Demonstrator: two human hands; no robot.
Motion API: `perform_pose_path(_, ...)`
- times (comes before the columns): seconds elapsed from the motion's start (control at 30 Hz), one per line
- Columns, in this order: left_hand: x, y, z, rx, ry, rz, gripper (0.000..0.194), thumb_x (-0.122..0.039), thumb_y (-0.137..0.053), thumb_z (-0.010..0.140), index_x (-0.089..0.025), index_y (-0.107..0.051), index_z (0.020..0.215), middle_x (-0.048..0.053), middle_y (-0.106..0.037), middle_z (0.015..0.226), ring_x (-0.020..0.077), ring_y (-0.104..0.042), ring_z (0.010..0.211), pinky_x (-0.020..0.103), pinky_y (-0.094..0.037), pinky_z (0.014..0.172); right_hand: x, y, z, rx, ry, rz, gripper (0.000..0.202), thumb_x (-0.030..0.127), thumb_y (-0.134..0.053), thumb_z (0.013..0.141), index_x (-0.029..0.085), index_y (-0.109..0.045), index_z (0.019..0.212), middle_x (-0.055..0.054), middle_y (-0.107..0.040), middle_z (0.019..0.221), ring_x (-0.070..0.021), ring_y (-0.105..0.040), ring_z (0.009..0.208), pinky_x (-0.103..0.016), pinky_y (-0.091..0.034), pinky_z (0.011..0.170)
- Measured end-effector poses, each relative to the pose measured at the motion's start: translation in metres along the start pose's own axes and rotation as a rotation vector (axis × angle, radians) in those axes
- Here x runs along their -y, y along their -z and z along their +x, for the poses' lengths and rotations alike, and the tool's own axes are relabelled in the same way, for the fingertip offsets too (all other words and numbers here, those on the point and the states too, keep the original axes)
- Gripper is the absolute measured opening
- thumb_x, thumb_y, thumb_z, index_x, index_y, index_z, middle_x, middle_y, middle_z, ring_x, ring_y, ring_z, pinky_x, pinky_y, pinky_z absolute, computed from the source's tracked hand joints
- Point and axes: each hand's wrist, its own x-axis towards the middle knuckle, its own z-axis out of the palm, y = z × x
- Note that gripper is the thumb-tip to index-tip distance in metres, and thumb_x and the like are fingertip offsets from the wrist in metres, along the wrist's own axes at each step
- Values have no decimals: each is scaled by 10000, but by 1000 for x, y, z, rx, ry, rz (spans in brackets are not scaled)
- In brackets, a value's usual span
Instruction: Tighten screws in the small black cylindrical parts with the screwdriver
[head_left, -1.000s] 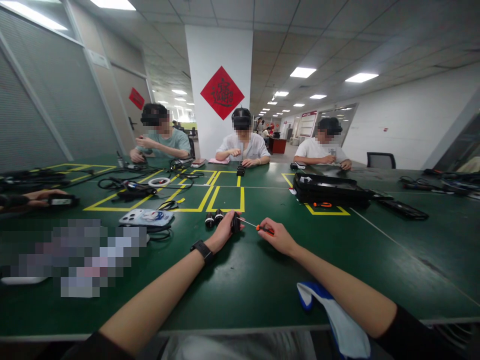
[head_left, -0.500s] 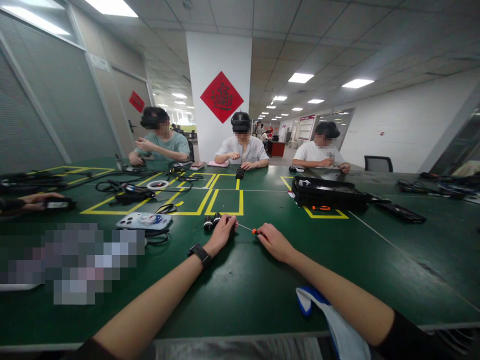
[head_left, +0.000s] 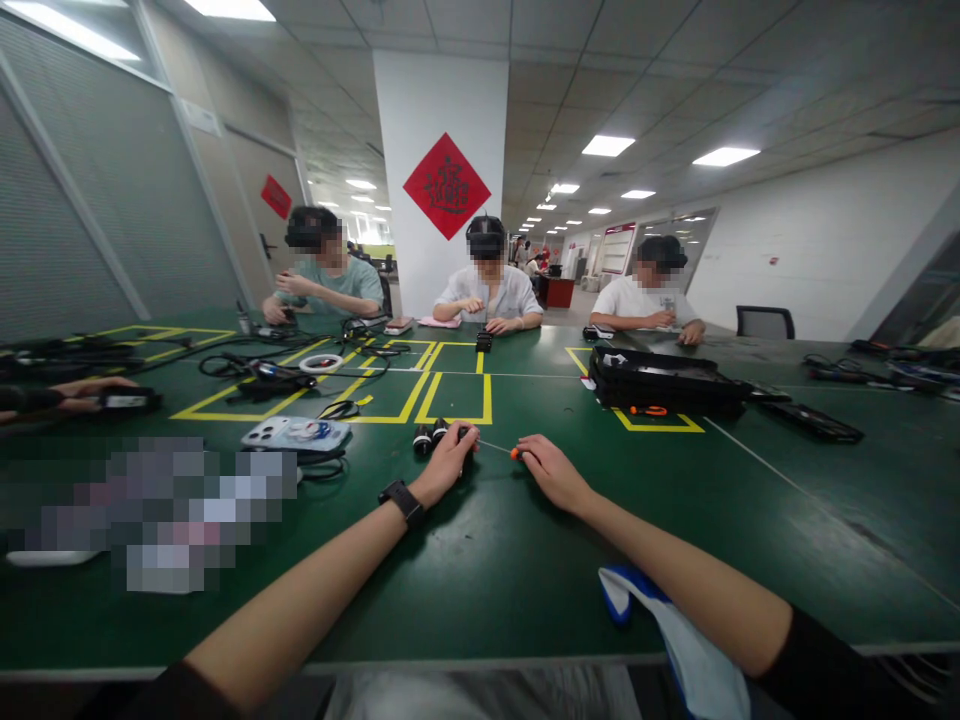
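Just right of the black cylinders (head_left: 422, 441), clasped a small dark part (head_left: 463, 434) in the left hand's (head_left: 447, 464) curled fingers; seemed light, stiff, best held by its sides. Farther right of them, pinched a rigid-looking screwdriver (head_left: 515, 454) by its handle, right-handed (head_left: 553, 475).

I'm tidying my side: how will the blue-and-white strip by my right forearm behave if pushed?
The blue-and-white strip looks floppy, likely to bunch, given its curled end. It might slide off the table's near edge, since part seems to overhang.
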Motion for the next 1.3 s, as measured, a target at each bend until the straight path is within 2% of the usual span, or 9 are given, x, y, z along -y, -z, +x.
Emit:
perform_pose_path(0.13, 0, -2, 9, -44, -14, -24, 369, -518, -410, 780, -174, -512, 869, -5, -546, 687, 102, -505, 601, 206, -382, 531, -8, -2, 10, 30, -23, 62, 283, 248, -403, 860, 162, -638, 725, -68, -581, 965, -151, -529, 910, -312, -402, 851)
perform_pose_path(0.27, 3, -6, 19, -121, -36, -18, 352, -513, -431, 771, -172, -508, 815, -11, -546, 668, 100, -520, 590, 225, -405, 583, -13, -3, 15, 11, -58, 167, 183, 257, -484, 812, 166, -641, 794, -60, -606, 941, -148, -553, 891, -318, -415, 855)
perform_pose_path(0.4, 8, -4, 20, -82, -45, 0, 330, -495, -490, 741, -174, -513, 818, -10, -557, 702, 103, -536, 595, 234, -415, 593, -13, -7, 9, -7, -147, 303, 185, 255, -595, 718, 156, -589, 874, -46, -624, 891, -148, -587, 835, -319, -457, 810)
perform_pose_path(0.5, 12, 0, 18, -54, -29, 37, 324, -478, -524, 722, -179, -516, 847, -20, -551, 678, 109, -545, 599, 233, -414, 587, -9, -8, 6, 0, -170, 324, 221, 265, -609, 702, 152, -573, 889, -41, -622, 885, -142, -592, 815, -304, -471, 785)
perform_pose_path(0.6, 13, 3, 15, -41, -34, 42, 321, -469, -524, 725, -183, -513, 872, -21, -554, 688, 112, -552, 613, 238, -419, 601, -5, -5, 7, -14, -171, 243, 212, 278, -551, 758, 158, -588, 929, -55, -610, 939, -144, -574, 856, -298, -464, 782)
perform_pose_path(0.73, 10, 2, 14, -47, -35, 50, 319, -470, -514, 731, -182, -509, 867, -20, -551, 687, 117, -558, 628, 247, -425, 620, -2, -1, 8, 18, -57, 76, 194, 244, -458, 826, 167, -635, 836, -52, -619, 879, -148, -552, 858, -317, -422, 823)
perform_pose_path(0.93, 3, 1, 10, -38, -39, 65, 320, -461, -520, 725, -180, -508, 880, -13, -560, 728, 114, -555, 641, 253, -432, 643, 0, 3, 4, 16, -40, 109, 129, 233, -526, 784, 156, -581, 872, -34, -607, 851, -130, -558, 783, -283, -441, 755)
perform_pose_path(1.13, 4, 0, 9, -8, -62, 52, 310, -439, -522, 728, -182, -503, 899, -14, -553, 737, 112, -557, 640, 247, -428, 626, -1, 2, 4, 30, -8, 8, 191, 289, -525, 800, 163, -563, 938, -47, -593, 888, -144, -531, 835, -291, -417, 774)
perform_pose_path(1.3, 4, 1, 11, -16, -32, -5, 307, -434, -519, 730, -177, -492, 895, -15, -548, 739, 106, -562, 639, 240, -433, 619, -3, 5, 4, 81, 19, -162, 279, 348, -407, 869, 165, -617, 861, -65, -588, 840, -163, -501, 852, -309, -388, 783)
